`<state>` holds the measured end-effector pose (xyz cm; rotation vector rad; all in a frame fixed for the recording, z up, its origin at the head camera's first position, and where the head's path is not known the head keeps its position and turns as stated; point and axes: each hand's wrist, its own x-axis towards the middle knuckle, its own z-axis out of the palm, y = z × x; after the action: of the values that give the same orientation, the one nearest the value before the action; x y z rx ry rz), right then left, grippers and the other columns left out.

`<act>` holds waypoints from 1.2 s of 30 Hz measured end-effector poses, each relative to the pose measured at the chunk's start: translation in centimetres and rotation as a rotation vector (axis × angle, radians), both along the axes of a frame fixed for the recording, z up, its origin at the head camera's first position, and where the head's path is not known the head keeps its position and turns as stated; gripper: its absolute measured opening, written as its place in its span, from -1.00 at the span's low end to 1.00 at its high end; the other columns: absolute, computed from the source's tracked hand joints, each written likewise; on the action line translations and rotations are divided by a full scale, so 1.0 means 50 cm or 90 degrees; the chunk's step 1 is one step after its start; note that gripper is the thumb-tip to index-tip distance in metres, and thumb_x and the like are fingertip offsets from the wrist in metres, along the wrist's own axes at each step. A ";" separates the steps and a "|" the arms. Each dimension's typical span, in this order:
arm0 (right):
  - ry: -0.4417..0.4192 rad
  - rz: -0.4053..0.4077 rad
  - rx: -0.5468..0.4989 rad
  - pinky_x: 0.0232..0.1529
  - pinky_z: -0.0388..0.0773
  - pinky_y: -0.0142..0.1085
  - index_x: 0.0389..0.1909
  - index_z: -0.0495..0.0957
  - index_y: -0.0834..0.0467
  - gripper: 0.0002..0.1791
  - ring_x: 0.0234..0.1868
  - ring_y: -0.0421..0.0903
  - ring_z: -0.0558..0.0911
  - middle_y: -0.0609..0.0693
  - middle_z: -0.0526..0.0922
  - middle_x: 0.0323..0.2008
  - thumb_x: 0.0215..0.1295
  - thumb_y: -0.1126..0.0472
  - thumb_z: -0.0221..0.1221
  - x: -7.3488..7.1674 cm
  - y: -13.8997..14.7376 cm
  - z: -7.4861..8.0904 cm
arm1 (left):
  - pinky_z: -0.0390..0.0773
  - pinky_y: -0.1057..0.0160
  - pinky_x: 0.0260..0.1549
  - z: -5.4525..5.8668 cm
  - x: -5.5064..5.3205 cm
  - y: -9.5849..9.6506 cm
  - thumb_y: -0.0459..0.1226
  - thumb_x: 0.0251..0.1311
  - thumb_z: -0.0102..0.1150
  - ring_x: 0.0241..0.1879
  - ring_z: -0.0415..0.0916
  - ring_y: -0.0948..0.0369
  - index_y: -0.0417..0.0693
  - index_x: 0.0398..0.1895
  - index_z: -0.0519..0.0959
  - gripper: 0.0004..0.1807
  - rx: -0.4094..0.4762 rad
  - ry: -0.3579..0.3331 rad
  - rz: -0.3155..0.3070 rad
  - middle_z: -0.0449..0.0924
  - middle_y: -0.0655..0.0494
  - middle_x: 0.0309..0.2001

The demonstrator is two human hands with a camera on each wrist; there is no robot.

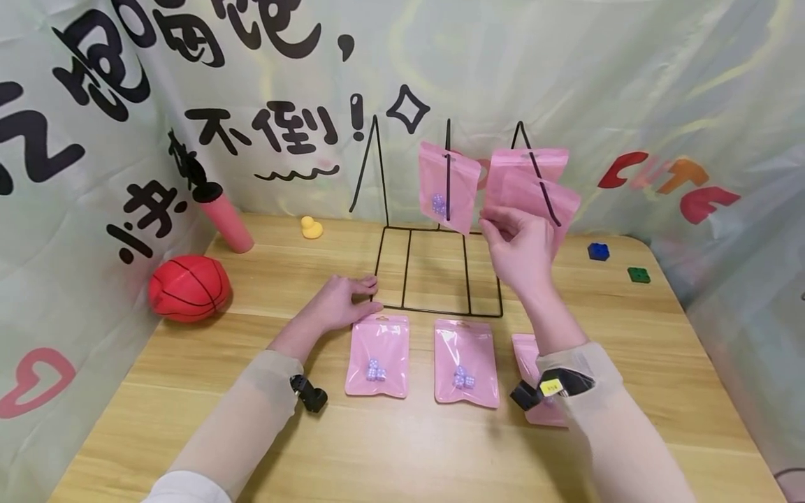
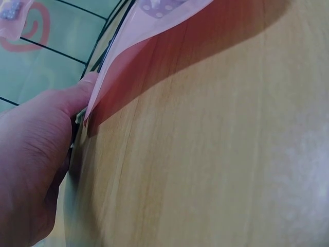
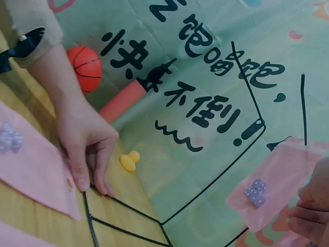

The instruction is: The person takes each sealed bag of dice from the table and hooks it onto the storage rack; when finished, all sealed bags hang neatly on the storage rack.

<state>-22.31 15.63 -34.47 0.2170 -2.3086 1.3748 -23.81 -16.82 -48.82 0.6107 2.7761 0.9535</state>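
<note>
My left hand (image 1: 344, 302) grips the front left corner of a black wire display rack (image 1: 405, 269) at the table. Its thumb and fingers lie either side of the wire in the right wrist view. My right hand (image 1: 520, 244) is raised at the rack's right hook, thumb and forefinger pinching the left edge of a tilted pink zip bag (image 1: 556, 199). Behind that one hangs another pink bag (image 1: 506, 159). A pink bag with purple dice (image 3: 257, 193) hangs on the middle hook. The left hook (image 1: 367, 164) carries no bag.
In front of the rack lie a left pink bag (image 1: 377, 346), a middle one (image 1: 465, 349) and a right one (image 1: 525, 349) partly under my forearm. Around stand a red ball (image 1: 190, 288), pink pump (image 1: 228, 222), yellow duck (image 1: 311, 228), blue block (image 1: 599, 251) and green block (image 1: 639, 275).
</note>
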 end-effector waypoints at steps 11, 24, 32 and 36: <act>-0.076 0.156 0.048 -0.15 0.69 -0.51 -0.11 0.74 0.40 -0.87 -0.18 0.00 0.78 0.24 0.80 -0.16 0.38 0.48 0.33 0.081 0.061 -0.039 | 0.19 -0.05 0.51 -0.002 0.002 -0.003 0.01 0.32 0.47 0.46 0.37 0.03 -0.10 0.24 0.68 -0.46 0.017 0.005 0.010 0.51 0.13 0.40; -0.126 0.155 0.130 -0.16 0.67 -0.55 -0.05 0.74 0.35 -0.78 -0.19 -0.18 0.78 0.20 0.80 -0.14 0.30 0.44 0.43 0.168 0.187 -0.082 | -0.15 -0.24 0.57 -0.004 0.004 -0.002 0.04 0.33 0.46 0.46 0.36 0.04 -0.06 0.24 0.69 -0.46 0.012 0.008 0.015 0.52 0.18 0.39; -0.195 0.108 0.180 -0.19 0.64 -0.59 0.01 0.71 0.38 -0.69 -0.18 -0.30 0.73 0.26 0.78 -0.10 0.31 0.35 0.46 0.204 0.269 -0.116 | 0.06 -0.08 0.55 0.002 0.006 0.001 0.02 0.33 0.47 0.47 0.36 0.03 -0.07 0.26 0.67 -0.45 0.019 -0.001 0.014 0.50 0.15 0.40; -0.244 0.086 0.202 -0.20 0.64 -0.58 0.06 0.68 0.40 -0.62 -0.14 -0.09 0.77 0.27 0.78 -0.07 0.31 0.30 0.47 0.221 0.300 -0.130 | -0.03 -0.11 0.57 0.003 0.003 0.003 0.03 0.32 0.47 0.47 0.35 0.04 -0.05 0.26 0.67 -0.45 0.014 -0.002 0.016 0.50 0.17 0.40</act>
<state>-11.26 30.63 -40.97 0.2259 -2.8787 1.1858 -23.64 -16.69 -48.66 0.5776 2.7812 0.9904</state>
